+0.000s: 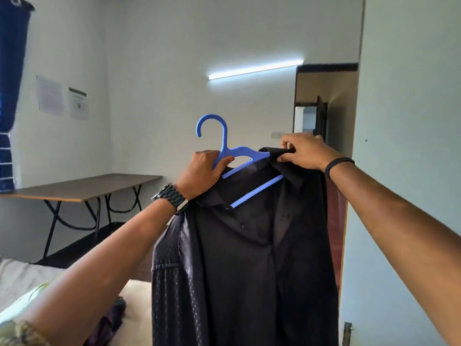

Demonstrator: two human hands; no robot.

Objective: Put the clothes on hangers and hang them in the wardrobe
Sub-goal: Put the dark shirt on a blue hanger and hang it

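Observation:
A dark button-up shirt (249,258) hangs in front of me at chest height on a blue plastic hanger (224,141), whose hook points up and left. My left hand (202,171) grips the hanger at its neck together with the shirt's left shoulder. My right hand (304,151) pinches the shirt's fabric at the right shoulder, over the hanger's right end. The hanger's lower bar shows through the open collar. The wardrobe is not clearly in view.
A folding table (82,188) stands at the left wall. A bed with a pale sheet (17,278) and more dark clothes (112,318) lies at lower left. A white wall or panel (411,146) fills the right. A doorway (314,116) lies behind the shirt.

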